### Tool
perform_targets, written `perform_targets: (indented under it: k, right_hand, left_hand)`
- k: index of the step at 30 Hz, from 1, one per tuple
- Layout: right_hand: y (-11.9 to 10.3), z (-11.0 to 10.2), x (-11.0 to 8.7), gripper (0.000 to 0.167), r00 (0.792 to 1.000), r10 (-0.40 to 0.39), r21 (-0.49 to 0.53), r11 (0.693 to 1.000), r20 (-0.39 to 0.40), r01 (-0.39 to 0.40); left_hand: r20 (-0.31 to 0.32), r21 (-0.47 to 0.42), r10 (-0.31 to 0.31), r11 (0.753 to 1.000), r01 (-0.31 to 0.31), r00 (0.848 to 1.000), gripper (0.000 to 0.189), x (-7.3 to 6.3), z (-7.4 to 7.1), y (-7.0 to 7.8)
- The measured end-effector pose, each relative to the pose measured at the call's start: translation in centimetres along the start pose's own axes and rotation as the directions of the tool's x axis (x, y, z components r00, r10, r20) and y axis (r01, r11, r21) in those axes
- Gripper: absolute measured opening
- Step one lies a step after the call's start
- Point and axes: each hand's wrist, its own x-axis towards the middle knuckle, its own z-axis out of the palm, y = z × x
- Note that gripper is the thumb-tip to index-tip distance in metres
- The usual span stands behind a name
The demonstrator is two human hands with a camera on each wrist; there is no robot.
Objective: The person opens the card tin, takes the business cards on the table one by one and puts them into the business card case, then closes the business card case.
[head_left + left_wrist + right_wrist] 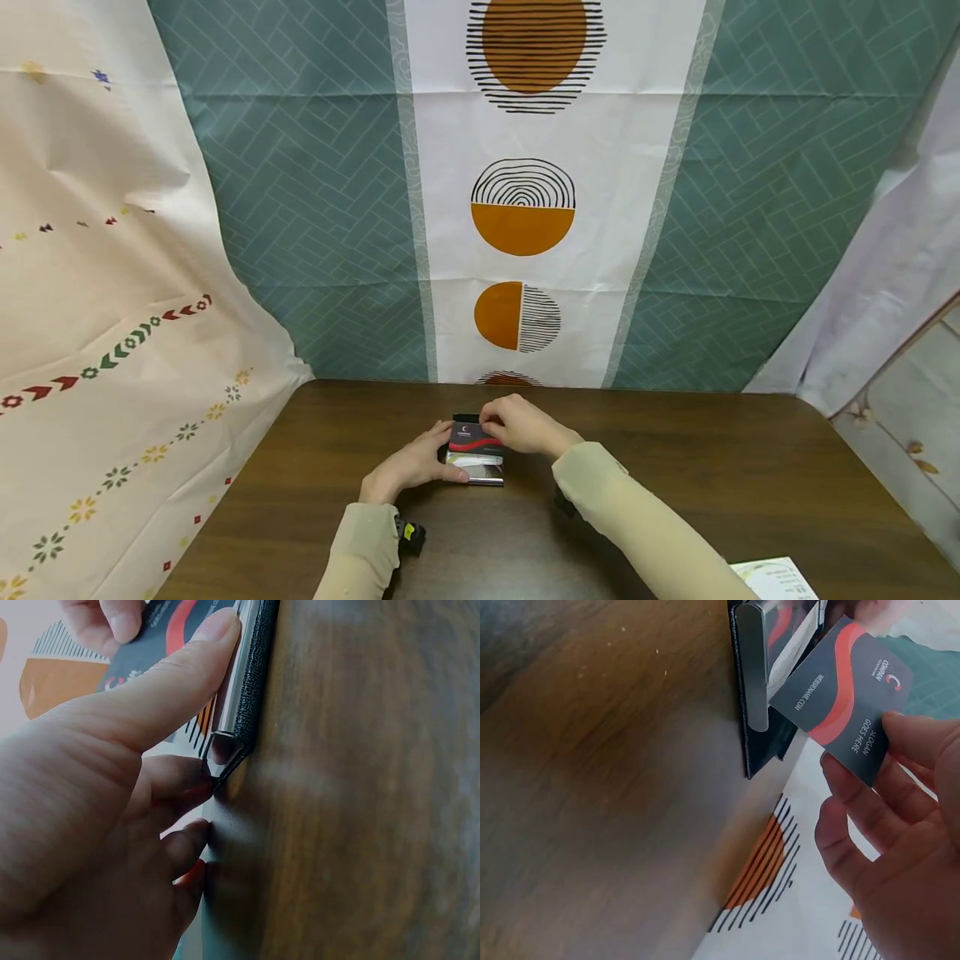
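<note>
A dark business card (851,694) with a red wave and white lettering is pinched at one corner between the thumb and fingers of my right hand (521,423). It slants over a black-covered card case (756,671) with shiny metal edges. My left hand (411,469) grips the case from its left side. In the left wrist view, the thumb (176,679) lies along the metal rim of the case and fingers reach its underside. Part of a pale card (793,652) shows inside the case. The case stays low over the brown table (480,542).
A white printed card (776,577) lies on the table near its front right edge. Behind the table hangs a teal and white cloth (517,250) with orange circles. A cream patterned cloth (135,275) drapes along the left side.
</note>
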Motion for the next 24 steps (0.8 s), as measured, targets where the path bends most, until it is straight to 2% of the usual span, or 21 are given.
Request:
perform_targets:
  k: [8, 17, 24]
  right_hand:
    - [-0.1, 0.7, 0.7, 0.006, 0.999, 0.052, -0.001, 0.999, 0.012, -0.052]
    - [-0.1, 1.5, 0.9, 0.009, 0.991, 0.134, -0.114, 0.984, -0.005, -0.133]
    - [-0.2, 1.6, 1.2, 0.006, 0.988, 0.152, -0.157, 0.976, -0.002, -0.150]
  left_hand:
    - [0.011, -0.001, -0.032, 0.999, 0.032, 0.999, 0.085, 0.1, 0.0, -0.2]
    - [0.014, -0.020, -0.043, 0.999, 0.043, 0.999, 0.087, 0.1, 0.1, -0.1]
    - [0.012, -0.013, -0.043, 0.999, 0.044, 0.999, 0.088, 0.1, 0.1, -0.2]
